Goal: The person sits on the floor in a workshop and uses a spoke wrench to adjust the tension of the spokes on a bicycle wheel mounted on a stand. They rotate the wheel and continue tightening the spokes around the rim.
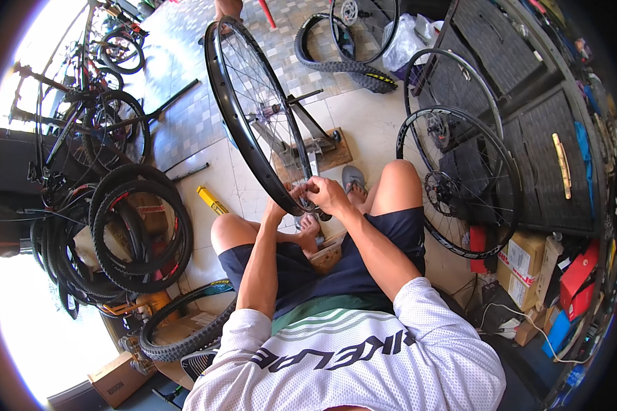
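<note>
R hand [328,196] at rim [234,123], tyres [187,229] L, whls [440,193] R, yel. box [211,201] nr knee [229,230]

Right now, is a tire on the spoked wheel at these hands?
Off: the spoked wheel shows a bare black rim, no tread around it.

Pale, smooth floor tiles [216,159] cover the near and middle ground, giving way at the far left to a patterned floor [175,85] of small grey, beige and brownish squares. A dark cabinet [497,51] with framed, textured door panels [538,154] runs along the right side. Washed-out white glare [44,325] fills the left side, near and far, broken by a dark wall section [3,147]; daylight falls brightest across the far floor.
</note>
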`<state>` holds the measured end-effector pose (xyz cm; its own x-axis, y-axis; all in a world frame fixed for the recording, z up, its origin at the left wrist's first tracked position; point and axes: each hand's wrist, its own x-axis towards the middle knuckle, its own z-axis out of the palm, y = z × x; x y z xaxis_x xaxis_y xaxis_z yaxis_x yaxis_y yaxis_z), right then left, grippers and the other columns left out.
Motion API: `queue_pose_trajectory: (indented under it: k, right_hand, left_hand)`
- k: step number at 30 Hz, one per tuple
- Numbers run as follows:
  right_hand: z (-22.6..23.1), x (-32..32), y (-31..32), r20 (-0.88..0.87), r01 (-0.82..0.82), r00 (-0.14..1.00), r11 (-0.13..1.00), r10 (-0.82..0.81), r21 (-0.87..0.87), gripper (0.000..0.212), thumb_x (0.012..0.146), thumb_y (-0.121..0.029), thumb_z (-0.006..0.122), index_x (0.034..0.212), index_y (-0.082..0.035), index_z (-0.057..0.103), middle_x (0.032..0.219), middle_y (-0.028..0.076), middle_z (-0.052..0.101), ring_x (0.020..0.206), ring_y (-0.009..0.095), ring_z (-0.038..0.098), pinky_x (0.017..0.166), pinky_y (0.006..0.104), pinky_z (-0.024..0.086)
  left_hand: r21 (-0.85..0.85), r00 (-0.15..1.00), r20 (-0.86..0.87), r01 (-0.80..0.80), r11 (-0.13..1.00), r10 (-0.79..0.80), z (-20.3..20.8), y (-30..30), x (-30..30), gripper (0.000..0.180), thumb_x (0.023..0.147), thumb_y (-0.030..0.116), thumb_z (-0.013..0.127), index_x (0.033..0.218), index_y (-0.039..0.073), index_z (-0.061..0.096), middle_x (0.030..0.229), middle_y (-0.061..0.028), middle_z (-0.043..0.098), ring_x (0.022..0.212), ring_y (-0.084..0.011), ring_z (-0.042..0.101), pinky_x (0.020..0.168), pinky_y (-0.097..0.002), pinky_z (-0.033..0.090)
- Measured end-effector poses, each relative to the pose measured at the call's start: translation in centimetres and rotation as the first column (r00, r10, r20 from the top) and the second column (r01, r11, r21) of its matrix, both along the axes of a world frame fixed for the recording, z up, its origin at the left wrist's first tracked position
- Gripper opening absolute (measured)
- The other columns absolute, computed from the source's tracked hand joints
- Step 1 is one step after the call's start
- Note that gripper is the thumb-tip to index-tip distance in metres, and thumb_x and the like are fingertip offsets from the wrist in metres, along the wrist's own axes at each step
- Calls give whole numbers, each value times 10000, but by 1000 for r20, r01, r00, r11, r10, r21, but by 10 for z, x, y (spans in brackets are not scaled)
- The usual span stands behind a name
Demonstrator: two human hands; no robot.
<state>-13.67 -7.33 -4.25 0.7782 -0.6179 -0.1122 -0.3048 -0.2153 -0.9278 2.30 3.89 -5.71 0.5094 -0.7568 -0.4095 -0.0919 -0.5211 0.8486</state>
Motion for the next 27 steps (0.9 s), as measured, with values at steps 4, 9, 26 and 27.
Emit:
queue_pose_trajectory:
  k: [4,9,26,27]
  right_hand:
    - [-8,-2,4,16,63,998,985,-61,-163,468,752,-249,767,1148,-68,596,834,134,704,804,328,672,714,423,517]
    - [-11,8,8,54,113,993,953,-102,-282,524,773,-205,742,1237,-71,539,825,139,693,793,341,666,724,433,520]
    - [-13,4,8,77,121,991,963,-105,-242,593,790,-211,752,1301,-38,506,923,166,727,861,304,700,763,386,525]
    - [-11,5,9,77,121,991,968,-107,-219,599,784,-212,758,1299,-39,507,925,164,726,873,308,697,770,384,524]
  left_hand:
    - [57,981,172,-104,993,92,18,-24,-26,568,726,533,786,673,-13,638,569,-85,613,535,-144,592,503,-322,472]
    - [165,907,421,-89,982,12,13,-30,-26,486,804,400,797,618,15,567,512,-35,535,499,-117,558,444,-315,419]
    - [108,893,431,93,990,-131,17,-27,-9,586,751,541,775,634,-6,600,501,-117,545,497,-172,563,474,-359,439]
    - [146,873,461,101,984,-158,15,-29,-9,584,747,538,779,636,-6,600,495,-110,542,490,-169,559,468,-357,437]
